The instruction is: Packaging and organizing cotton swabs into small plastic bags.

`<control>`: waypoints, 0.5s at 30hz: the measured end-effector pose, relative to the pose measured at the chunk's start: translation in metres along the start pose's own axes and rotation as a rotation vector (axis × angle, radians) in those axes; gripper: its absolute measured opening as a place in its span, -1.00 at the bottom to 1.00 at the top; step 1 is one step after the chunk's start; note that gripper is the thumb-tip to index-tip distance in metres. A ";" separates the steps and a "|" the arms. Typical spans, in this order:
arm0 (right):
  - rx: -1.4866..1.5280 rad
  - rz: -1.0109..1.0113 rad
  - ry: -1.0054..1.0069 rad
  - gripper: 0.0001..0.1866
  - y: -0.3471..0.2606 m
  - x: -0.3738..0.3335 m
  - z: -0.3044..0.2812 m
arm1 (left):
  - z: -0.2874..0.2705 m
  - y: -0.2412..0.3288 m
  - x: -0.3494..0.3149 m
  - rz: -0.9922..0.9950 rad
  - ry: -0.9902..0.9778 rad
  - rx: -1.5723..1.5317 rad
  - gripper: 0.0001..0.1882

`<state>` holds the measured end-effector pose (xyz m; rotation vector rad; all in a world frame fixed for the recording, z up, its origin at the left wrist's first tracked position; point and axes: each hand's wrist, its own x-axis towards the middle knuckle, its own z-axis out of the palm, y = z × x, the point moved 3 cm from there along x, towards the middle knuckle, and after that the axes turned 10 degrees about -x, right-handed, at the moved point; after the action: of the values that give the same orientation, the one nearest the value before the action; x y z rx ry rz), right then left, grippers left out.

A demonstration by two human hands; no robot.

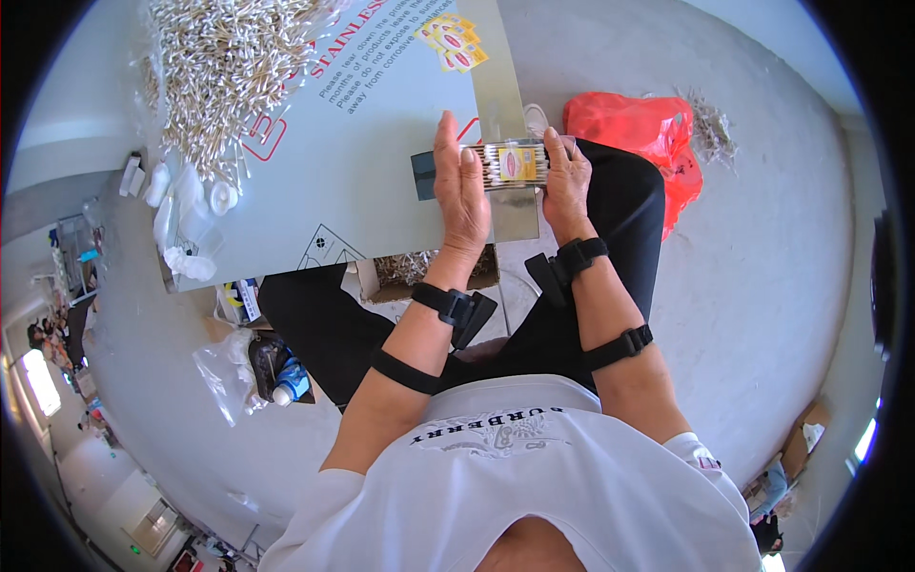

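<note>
A clear flat pack of cotton swabs (491, 167) with a yellow and red label is level above the table's right edge. My right hand (568, 186) grips its right end, thumb on top and fingers around the side. My left hand (461, 195) is stretched out straight at the pack's left end, its thumb side close against it. Beside the left hand, a dark grey block (423, 175) lies on the table, partly hidden by that hand. A large heap of loose cotton swabs (219, 76) lies on a clear plastic sheet at the far left.
Several yellow labels (452, 42) lie at the far edge of the metal-topped table (381, 205). White cotton rolls and plastic pieces (191, 224) sit at its left edge. Below is a carton of swabs (391, 286). A red plastic bag (634, 129) is on the floor at right.
</note>
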<state>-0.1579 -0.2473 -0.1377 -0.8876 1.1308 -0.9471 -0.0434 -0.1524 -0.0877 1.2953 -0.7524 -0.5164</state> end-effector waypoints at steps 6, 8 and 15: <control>-0.095 0.007 0.008 -0.77 -0.006 -0.007 0.002 | 0.029 0.000 -0.006 -0.007 0.036 -0.123 -0.39; -0.102 -0.002 0.019 -0.78 -0.005 -0.006 0.001 | 0.025 0.000 -0.005 -0.013 0.054 -0.143 -0.42; -0.411 -0.337 0.237 -0.74 -0.021 0.002 -0.016 | -0.056 -0.005 0.006 0.002 0.220 -0.149 -0.63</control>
<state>-0.1764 -0.2584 -0.1219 -1.3565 1.4378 -1.1361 0.0028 -0.1211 -0.0963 1.1898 -0.5226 -0.4122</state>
